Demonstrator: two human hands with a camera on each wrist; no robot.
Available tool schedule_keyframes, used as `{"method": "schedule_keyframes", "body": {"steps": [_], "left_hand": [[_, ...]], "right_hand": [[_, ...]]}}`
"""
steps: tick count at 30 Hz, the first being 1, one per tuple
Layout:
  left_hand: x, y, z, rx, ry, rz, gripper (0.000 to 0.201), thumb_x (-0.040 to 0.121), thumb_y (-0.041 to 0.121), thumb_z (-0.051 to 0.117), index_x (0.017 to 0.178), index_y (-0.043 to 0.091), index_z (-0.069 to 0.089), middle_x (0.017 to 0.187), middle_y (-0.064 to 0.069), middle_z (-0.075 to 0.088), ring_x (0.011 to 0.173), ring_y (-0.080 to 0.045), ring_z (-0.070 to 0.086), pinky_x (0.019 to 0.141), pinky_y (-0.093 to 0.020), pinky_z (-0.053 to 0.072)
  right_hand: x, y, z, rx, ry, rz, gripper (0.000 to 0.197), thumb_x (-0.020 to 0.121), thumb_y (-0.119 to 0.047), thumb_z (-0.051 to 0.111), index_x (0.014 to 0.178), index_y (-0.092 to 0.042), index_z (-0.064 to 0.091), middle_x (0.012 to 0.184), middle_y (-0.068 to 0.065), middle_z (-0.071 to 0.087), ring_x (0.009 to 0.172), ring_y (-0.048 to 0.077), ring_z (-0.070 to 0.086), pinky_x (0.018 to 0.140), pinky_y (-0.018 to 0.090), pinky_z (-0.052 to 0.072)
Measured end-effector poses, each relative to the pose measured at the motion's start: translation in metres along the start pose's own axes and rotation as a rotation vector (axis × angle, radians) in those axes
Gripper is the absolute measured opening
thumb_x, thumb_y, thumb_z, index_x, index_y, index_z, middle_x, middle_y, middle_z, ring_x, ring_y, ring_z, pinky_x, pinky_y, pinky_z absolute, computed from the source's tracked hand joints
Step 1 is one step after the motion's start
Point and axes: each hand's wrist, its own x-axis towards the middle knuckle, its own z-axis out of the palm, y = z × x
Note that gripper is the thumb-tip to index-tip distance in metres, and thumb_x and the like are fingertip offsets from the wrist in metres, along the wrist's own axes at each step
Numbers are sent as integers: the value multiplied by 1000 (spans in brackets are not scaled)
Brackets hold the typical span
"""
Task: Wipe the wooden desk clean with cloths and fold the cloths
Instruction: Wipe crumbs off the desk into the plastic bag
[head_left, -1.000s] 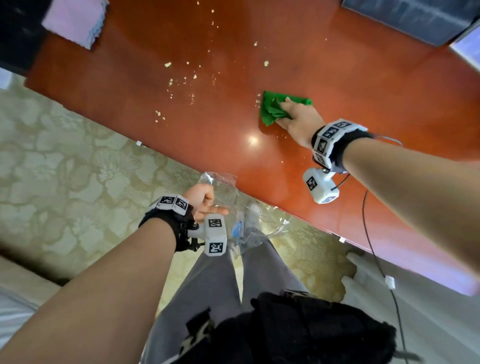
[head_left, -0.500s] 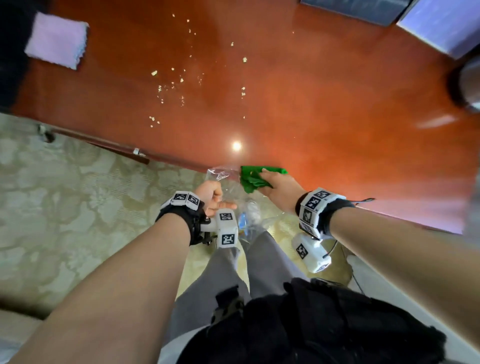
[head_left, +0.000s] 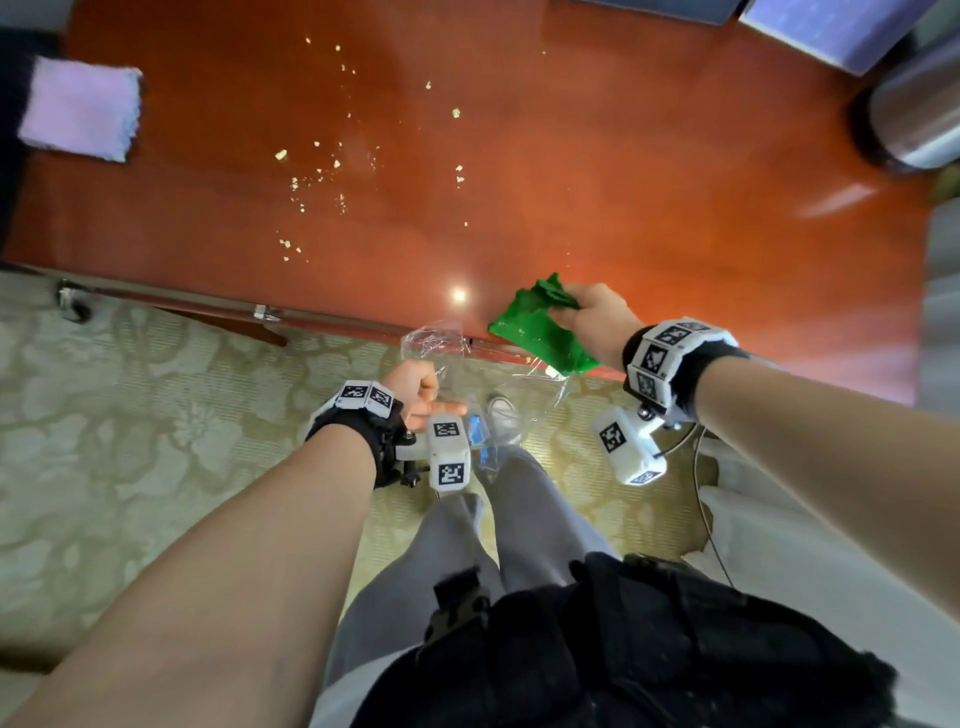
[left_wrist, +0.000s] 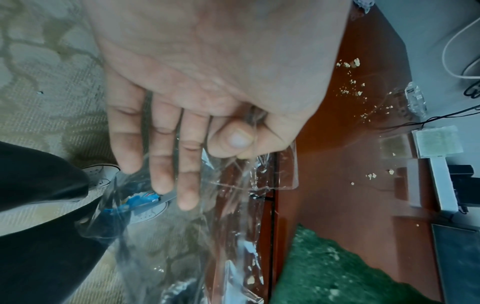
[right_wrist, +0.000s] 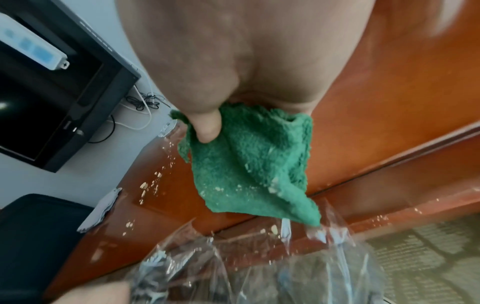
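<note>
My right hand (head_left: 589, 317) grips a green cloth (head_left: 540, 332) that hangs off the near edge of the red-brown wooden desk (head_left: 623, 182), speckled with crumbs (right_wrist: 249, 179). Its lower corner dips over the mouth of a clear plastic bag (head_left: 467, 374). My left hand (head_left: 415, 387) pinches the bag's rim between thumb and forefinger (left_wrist: 233, 139) just below the desk edge, the other fingers straight. Pale crumbs (head_left: 317, 171) lie scattered across the desk's left middle. A folded pink cloth (head_left: 83, 106) rests at the desk's far left.
A dark screen (head_left: 649, 10) and a pale panel (head_left: 826, 31) stand at the desk's back edge, a metal cylinder (head_left: 919, 114) at the right. Patterned carpet (head_left: 130, 415) lies below. My grey trouser legs and a shoe (head_left: 501, 410) are under the bag.
My right hand dragged the green cloth from mid-desk to the near edge and lifted it over the bag. The left hand kept holding the bag below the edge.
</note>
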Motion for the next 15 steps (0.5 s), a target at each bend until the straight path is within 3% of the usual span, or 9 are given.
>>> {"method": "schedule_keyframes", "body": {"steps": [5, 9, 12, 15], "left_hand": [[0, -2, 1, -14, -31, 10, 31, 82, 3, 30, 56, 18, 22, 47, -5, 51, 94, -27, 73, 86, -41, 29], [1, 1, 1, -13, 8, 2, 35, 82, 3, 31, 51, 18, 23, 64, -7, 47, 91, -26, 74, 79, -36, 33], [1, 4, 5, -30, 34, -1, 37, 81, 4, 33, 48, 19, 25, 56, -4, 40, 91, -27, 74, 83, -39, 35], [2, 8, 9, -65, 79, -36, 40, 78, 3, 33, 44, 21, 26, 53, 1, 32, 90, -29, 74, 87, -41, 31]], "right_hand": [[20, -9, -36, 93, 127, -9, 24, 100, -19, 50, 122, -19, 61, 80, 0, 59, 60, 13, 48, 52, 22, 37], [48, -23, -74, 122, 351, -43, 31, 97, -21, 53, 127, -21, 62, 101, 2, 63, 87, 18, 58, 70, 21, 40], [65, -33, -94, 66, 436, -52, 33, 95, -19, 51, 126, -21, 62, 109, 7, 68, 99, 24, 62, 80, 27, 46], [76, -34, -94, -33, 411, -52, 37, 94, -16, 48, 129, -21, 60, 112, 9, 67, 103, 27, 62, 84, 30, 48]]}}
